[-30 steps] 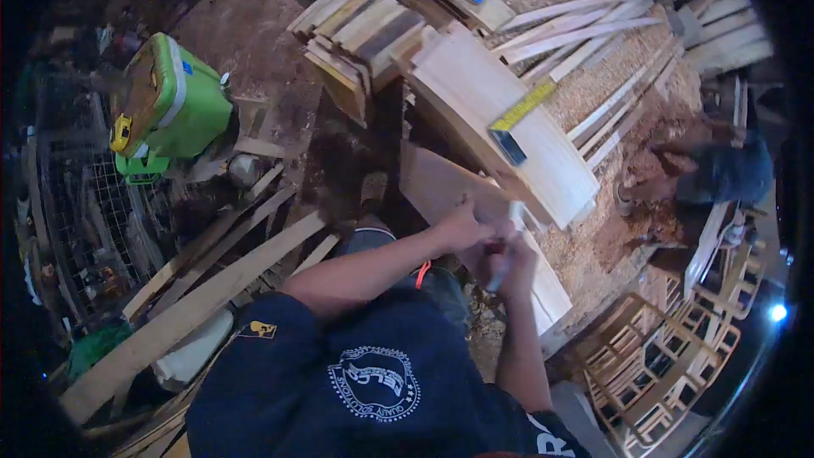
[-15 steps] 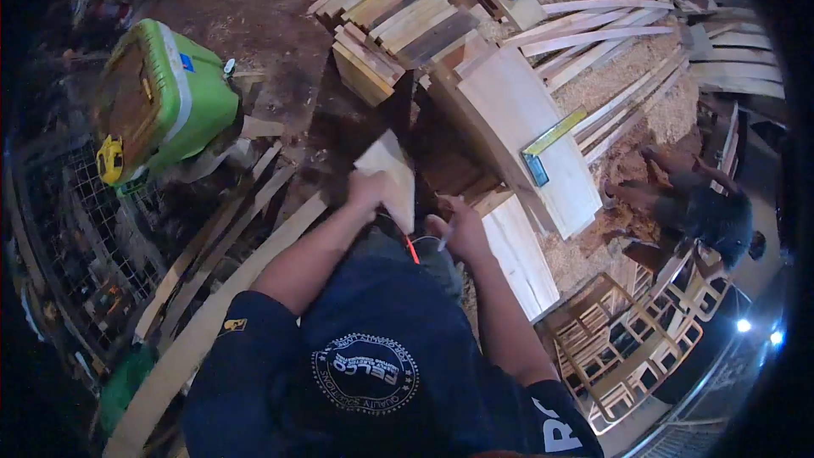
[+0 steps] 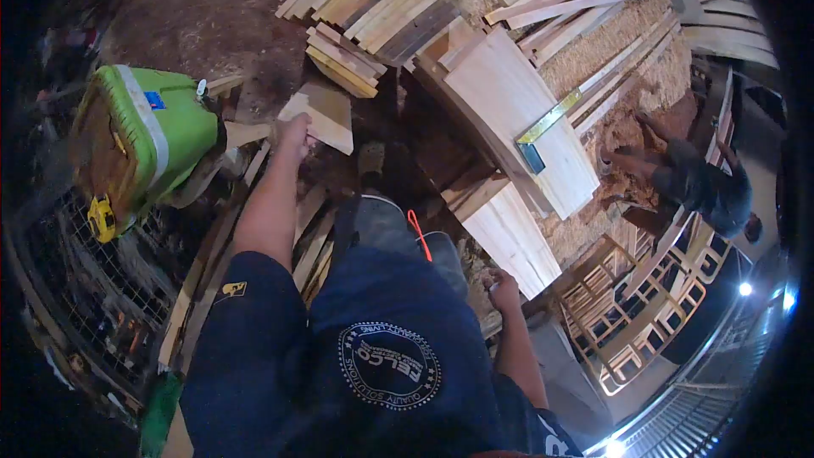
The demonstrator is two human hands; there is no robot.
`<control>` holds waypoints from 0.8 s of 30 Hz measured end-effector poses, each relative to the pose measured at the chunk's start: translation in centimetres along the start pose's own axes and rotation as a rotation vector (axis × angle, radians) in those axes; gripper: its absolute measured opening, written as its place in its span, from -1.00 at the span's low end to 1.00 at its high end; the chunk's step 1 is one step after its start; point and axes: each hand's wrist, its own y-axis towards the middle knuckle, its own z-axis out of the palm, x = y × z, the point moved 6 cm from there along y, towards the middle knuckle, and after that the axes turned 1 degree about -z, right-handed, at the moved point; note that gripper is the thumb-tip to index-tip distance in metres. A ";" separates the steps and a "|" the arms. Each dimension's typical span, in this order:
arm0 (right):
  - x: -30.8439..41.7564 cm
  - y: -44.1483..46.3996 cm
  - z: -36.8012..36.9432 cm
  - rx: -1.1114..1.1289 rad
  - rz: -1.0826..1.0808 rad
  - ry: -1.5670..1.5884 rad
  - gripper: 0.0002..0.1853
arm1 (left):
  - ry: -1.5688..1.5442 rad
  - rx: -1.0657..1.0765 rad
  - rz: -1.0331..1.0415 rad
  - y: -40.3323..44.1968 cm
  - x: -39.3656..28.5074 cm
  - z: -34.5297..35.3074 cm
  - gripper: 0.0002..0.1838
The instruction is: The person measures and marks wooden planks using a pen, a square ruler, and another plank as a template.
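Observation:
My left hand [image 3: 294, 136] is closed on the near edge of a short, pale wooden board [image 3: 327, 115], held out ahead of me at arm's length. Just beyond that board lies a small stack of cut pieces [image 3: 343, 59]. My right hand [image 3: 505, 290] hangs low by my right side with its fingers curled. A small whitish bit shows at its fingers, too small to name. Nearest to this hand is a light plank [image 3: 515, 237]. An orange-red cord [image 3: 419, 233] hangs at the front of my clothes.
A yellow-edged try square [image 3: 547, 127] lies on stacked wide boards [image 3: 509, 93]. At left stands a green container [image 3: 157, 127] with a yellow tape measure [image 3: 102, 219]. Another person [image 3: 708, 191] bends at the right, near wooden frames [image 3: 636, 314]. Long strips and sawdust surround the stacks.
My left hand has carried the board forward and left, away from my body. My right hand has drawn back, down and to the right, apart from the board. The camera view has shifted slightly.

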 end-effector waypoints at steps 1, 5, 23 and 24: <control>0.1 -0.2 0.4 -0.013 0.011 0.018 -0.61 | 0.158 -0.022 -0.022 -0.9 -1.8 0.6 -0.64; 4.8 1.1 -1.4 -0.054 -0.162 0.125 -0.62 | 0.198 -0.024 -0.009 0.4 -4.3 2.1 -0.68; 5.8 1.2 -3.0 -0.047 -0.052 0.190 -0.67 | 0.011 0.097 -0.045 -2.7 -7.2 10.9 -0.54; 4.8 1.4 -2.2 -0.105 -0.132 0.102 -0.66 | 0.100 0.222 -0.057 -2.0 -6.2 11.0 -0.47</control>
